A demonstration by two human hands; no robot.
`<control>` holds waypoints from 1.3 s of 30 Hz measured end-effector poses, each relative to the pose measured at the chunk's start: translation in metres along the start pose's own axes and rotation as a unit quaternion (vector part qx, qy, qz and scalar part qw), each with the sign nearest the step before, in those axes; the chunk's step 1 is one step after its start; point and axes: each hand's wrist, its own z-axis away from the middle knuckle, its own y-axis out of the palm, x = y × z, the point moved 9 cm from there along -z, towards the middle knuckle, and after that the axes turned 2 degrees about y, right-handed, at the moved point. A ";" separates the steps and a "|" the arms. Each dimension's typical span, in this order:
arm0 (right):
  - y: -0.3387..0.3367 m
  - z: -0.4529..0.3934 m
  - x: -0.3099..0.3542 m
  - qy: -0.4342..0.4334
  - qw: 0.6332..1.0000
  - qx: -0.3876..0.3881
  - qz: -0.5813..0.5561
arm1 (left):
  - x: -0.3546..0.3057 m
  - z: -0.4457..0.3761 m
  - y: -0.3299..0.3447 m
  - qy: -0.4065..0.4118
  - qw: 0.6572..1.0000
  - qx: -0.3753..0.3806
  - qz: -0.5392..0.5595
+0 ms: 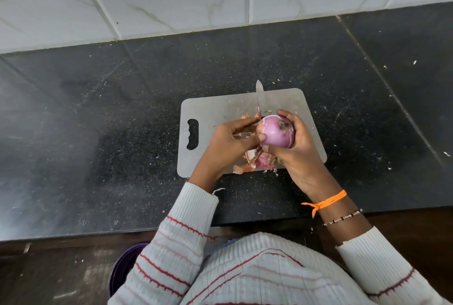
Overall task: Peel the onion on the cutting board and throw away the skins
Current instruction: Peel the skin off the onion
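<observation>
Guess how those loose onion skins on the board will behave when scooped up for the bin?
The skins look thin, curled and papery, so probably very light and floppy, apt to crumble or scatter; small flecks already dot the cutting board and counter. The pile lies loose under the hands, so a pinch would likely leave bits behind. Sweeping may work better.

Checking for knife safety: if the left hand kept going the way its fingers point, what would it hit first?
The onion; the left hand already touches it. The knife lies farther back.
</observation>
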 end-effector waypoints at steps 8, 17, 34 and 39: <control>0.007 0.003 0.001 -0.004 0.997 0.030 0.075 | -0.006 0.004 -0.004 0.034 0.997 -0.017 -0.062; 0.010 0.003 -0.002 -0.023 0.992 0.007 0.124 | 0.002 0.006 -0.006 0.005 0.997 -0.062 -0.041; 0.007 0.003 -0.003 0.027 0.998 0.013 0.053 | -0.004 0.003 -0.014 0.084 0.982 -0.128 -0.111; 0.012 0.003 -0.004 0.039 0.997 0.043 -0.043 | 0.019 0.004 -0.014 -0.029 0.984 -0.148 0.098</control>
